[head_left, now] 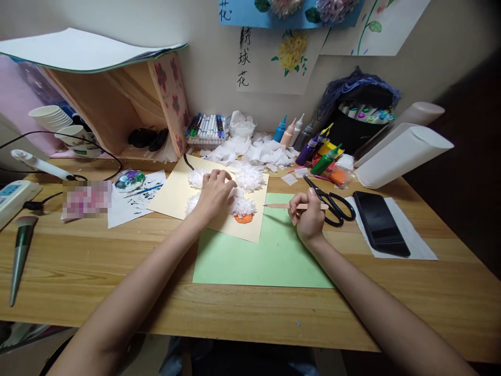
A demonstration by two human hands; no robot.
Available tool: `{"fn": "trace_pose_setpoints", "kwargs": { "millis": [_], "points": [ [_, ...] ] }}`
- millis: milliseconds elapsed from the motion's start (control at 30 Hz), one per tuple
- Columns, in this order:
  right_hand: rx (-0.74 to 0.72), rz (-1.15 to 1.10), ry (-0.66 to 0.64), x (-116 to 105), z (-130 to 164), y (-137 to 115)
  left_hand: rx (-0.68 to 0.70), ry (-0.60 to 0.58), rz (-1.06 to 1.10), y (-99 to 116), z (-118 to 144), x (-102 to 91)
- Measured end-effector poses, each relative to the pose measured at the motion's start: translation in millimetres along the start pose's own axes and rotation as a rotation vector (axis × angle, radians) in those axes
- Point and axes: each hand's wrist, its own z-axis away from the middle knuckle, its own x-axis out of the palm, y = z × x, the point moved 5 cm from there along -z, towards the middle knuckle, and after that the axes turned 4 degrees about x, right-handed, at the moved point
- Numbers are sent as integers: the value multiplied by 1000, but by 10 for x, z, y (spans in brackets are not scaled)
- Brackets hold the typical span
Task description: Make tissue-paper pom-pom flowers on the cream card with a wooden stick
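My right hand (308, 215) is closed around a wooden pencil (277, 206), its point directed left above the green sheet (258, 261). My left hand (214, 194) is over a cream sheet (172, 198), fingers bent together at a small white paper piece (236, 192); its fingertips are partly hidden. Fluffy white paper tufts surround that hand: one tuft (250, 178) lies at the upper right, another tuft (243, 207) sits above an orange patch (244, 218). A black strip (188, 162) marks the sheet's upper corner. The cream sheet overlaps the green one.
Black scissors (336, 206) and a phone (380, 222) lie right of my right hand. White paper scraps (254, 151), markers (207, 127) and a green paint bottle (326, 160) line the back. A paint-smeared palette (130, 180) and a brush (22, 253) are at left.
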Motion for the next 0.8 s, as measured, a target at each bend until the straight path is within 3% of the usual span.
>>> {"fn": "trace_pose_setpoints", "kwargs": {
  "millis": [200, 367, 533, 600, 800],
  "points": [
    [-3, -6, -2, 8, 22, -16, 68, -2, 15, -29, -87, 61],
    [10, -9, -6, 14, 39, -22, -137, 88, 188, -124, 12, -53],
    [9, 31, -50, 55, 74, -8, -382, 257, 594, -199, 231, -232],
    [0, 41, -66, 69, 87, -2, -406, 223, 729, -170, 290, -240],
    [2, 63, -89, 84, 108, 17, -386, -98, 991, -2, 380, -130]
  ]
}}
